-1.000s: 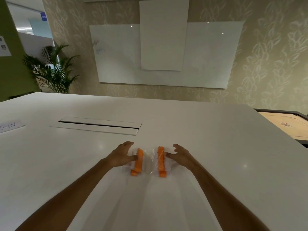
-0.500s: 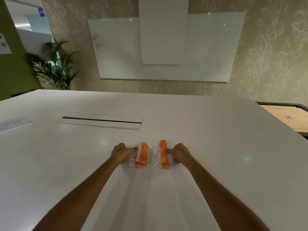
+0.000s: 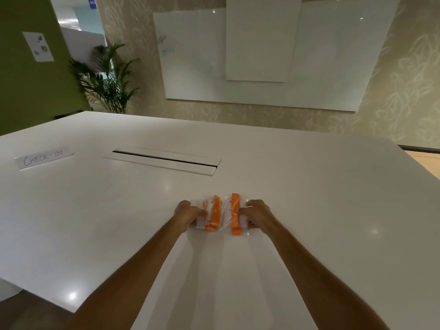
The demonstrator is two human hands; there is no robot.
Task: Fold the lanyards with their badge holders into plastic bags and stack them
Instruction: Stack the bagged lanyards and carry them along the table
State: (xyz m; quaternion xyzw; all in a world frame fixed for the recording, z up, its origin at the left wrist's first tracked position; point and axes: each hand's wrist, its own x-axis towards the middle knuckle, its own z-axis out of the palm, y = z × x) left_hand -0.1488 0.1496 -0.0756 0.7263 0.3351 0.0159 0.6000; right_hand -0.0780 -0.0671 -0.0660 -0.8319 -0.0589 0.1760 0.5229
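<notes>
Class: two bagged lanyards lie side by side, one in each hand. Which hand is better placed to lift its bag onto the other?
Either, roughly. The left hand grips the left bag and the right hand the right bag, mirrored, with the bags nearly touching.

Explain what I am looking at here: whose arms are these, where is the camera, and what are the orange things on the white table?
No machine here: a person wears a camera on the head, looking forward and down, so the two bare arms are their own. The left hand grips one clear plastic bag with its fingers curled on the bag's edge; the right hand grips a second bag likewise. Each bag holds a folded orange lanyard and lies on the white table, side by side. Farther back lie a "CHECK-IN" paper sign and a cable hatch.
</notes>
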